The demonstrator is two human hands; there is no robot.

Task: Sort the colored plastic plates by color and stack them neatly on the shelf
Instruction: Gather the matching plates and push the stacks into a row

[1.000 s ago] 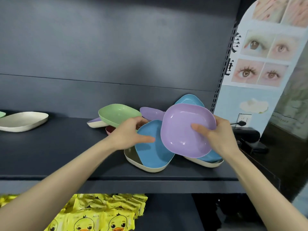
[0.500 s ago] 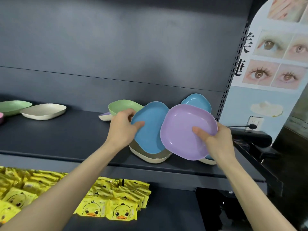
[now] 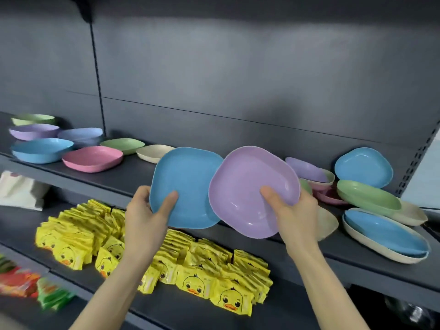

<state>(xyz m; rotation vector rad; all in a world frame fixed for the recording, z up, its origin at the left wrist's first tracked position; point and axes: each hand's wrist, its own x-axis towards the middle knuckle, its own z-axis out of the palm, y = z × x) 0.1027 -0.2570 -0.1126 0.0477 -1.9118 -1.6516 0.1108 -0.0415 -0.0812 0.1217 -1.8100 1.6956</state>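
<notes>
Left hand (image 3: 144,210) grips the blue plate (image 3: 188,179) at its lower-left rim, thumb across the face, the other fingers hidden behind. Right hand (image 3: 294,215) pinches the purple plate (image 3: 250,184) likewise. Both plates are tilted before the shelf (image 3: 123,175), purple overlapping blue. Each is smooth, glossy plastic, rounded-square.
</notes>
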